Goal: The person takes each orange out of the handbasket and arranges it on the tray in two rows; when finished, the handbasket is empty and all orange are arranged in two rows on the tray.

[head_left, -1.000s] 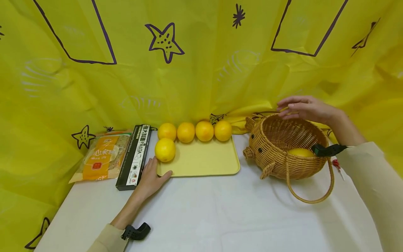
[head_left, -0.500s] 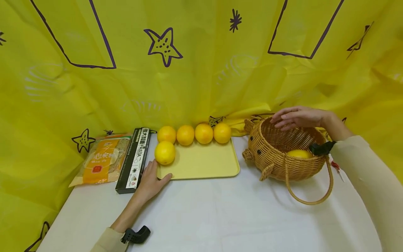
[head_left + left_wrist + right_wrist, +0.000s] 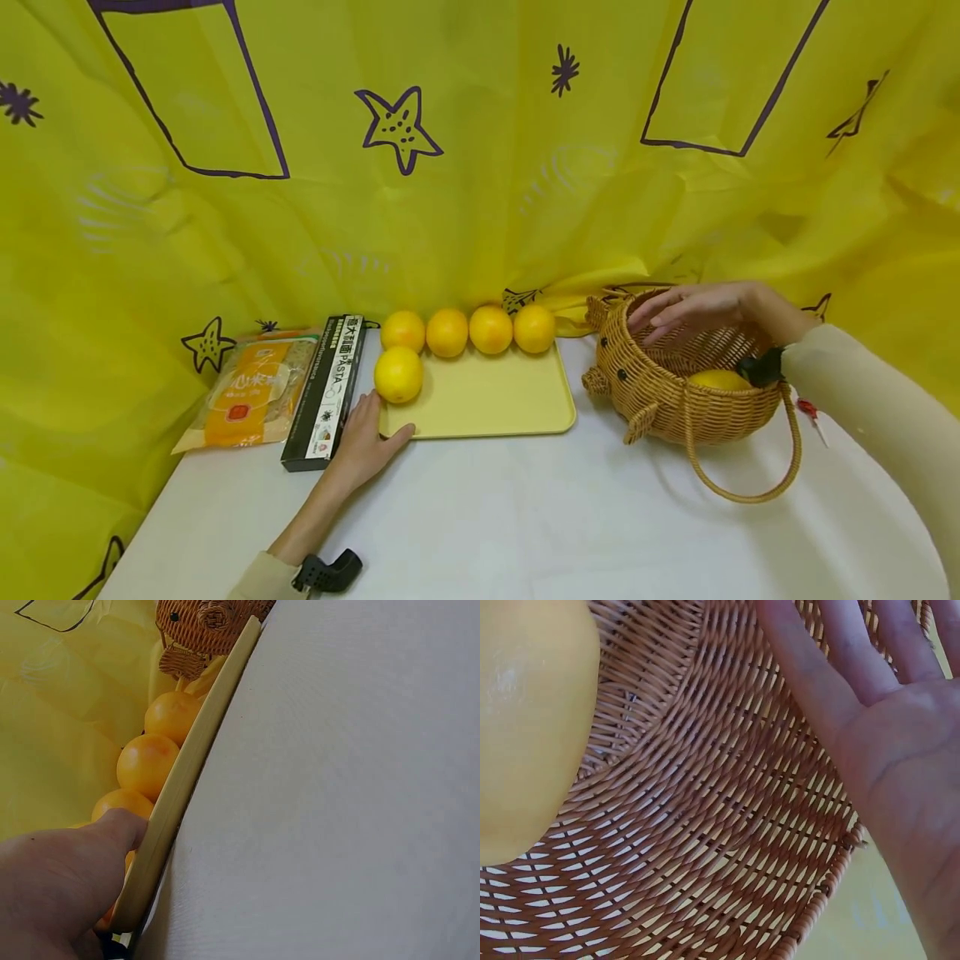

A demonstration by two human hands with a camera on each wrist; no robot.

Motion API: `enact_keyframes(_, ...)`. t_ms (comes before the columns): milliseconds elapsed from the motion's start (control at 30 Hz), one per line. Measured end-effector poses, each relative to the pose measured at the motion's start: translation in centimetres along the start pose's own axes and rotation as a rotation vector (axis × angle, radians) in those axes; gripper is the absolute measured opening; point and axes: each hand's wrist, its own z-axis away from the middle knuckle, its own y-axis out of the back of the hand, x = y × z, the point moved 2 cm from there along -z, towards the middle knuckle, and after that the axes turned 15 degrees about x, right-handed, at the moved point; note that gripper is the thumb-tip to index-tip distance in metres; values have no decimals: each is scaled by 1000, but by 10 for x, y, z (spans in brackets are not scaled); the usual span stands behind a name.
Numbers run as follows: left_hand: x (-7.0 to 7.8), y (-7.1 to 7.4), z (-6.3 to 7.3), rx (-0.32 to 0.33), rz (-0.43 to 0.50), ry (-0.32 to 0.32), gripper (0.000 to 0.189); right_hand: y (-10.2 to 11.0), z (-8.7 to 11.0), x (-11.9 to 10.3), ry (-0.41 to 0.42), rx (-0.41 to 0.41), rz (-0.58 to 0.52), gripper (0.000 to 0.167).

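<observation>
My left hand (image 3: 366, 446) rests at the near left corner of a pale yellow tray (image 3: 495, 400). Its thumb lies on the front rim, as the left wrist view also shows; the other fingers run along the left side, partly hidden. Several oranges (image 3: 491, 331) form a row at the tray's back, and one more orange (image 3: 398, 374) sits before the leftmost. My right hand (image 3: 693, 308) reaches into the mouth of a pig-shaped wicker basket (image 3: 660, 408), fingers extended and holding nothing. Beside it in the basket lies a smooth yellow fruit (image 3: 532, 727), its kind unclear.
Left of the tray lie a black pasta box (image 3: 322, 400) and an orange-labelled food packet (image 3: 251, 392). The basket's handle (image 3: 742, 498) hangs toward the front. A red-and-white item (image 3: 812, 415) lies right of the basket. A yellow patterned cloth (image 3: 480, 192) rises behind the white table (image 3: 510, 517).
My right hand has lowered from above the basket's rim into its mouth, moving slightly left. My left hand stays at the tray's corner. The head view has shifted slightly.
</observation>
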Motion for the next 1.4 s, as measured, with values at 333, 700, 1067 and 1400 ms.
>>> enact_keyframes(333,0,1,-1,-18,1,25,94,-10,-13,7,-86,57,-2,54)
enact_keyframes(700,1,0,0,-12,6,19,95,-18,-27,19,-110,-84,-6,58)
enact_keyframes(1067,1,0,1,3,-10,16,94,-23,-29,22,-118,-271,-159,39)
enact_keyframes(1400,0,-1,1,-6,-13,26,94,-25,-27,22,-134,-349,-161,38)
